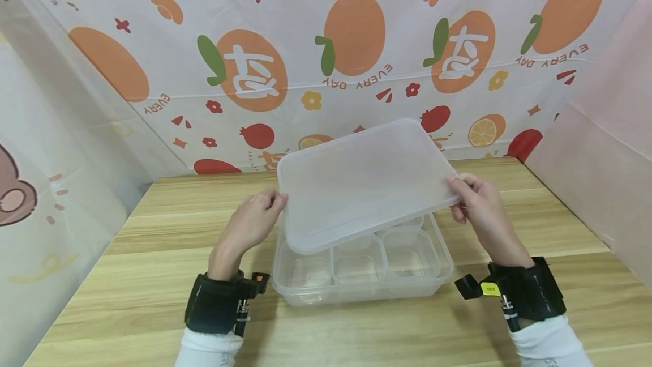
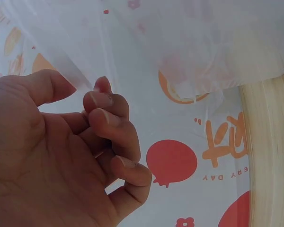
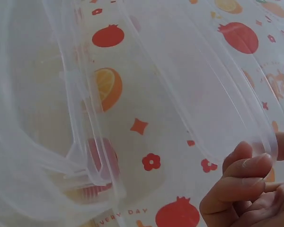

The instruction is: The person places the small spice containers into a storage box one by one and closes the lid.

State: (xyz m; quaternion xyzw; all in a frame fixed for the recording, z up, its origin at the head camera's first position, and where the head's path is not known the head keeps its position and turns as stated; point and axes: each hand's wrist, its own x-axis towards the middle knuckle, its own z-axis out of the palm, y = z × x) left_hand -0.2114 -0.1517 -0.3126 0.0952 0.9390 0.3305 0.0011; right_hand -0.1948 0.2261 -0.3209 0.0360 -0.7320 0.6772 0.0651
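A translucent plastic lid (image 1: 367, 183) is held up at a slant over a clear plastic food container (image 1: 356, 296). The left hand (image 1: 257, 220) pinches the lid's left edge between thumb and fingers. At the opposite edge, the right hand (image 1: 476, 208) grips the lid near its front right corner, thumb on top and fingers underneath. Inside the container sit several small clear compartments (image 1: 410, 251), the rear ones mostly hidden by the lid. In the right wrist view, the lid (image 3: 203, 90) stands apart from the container's rim (image 3: 75, 118).
The container stands on a light wood-grain table (image 1: 168, 254). Behind the table hangs a white fruit-print cloth (image 1: 300, 33), with pale cloths at the left (image 1: 56, 146) and right (image 1: 606, 129). Both wrists wear black straps with small cameras.
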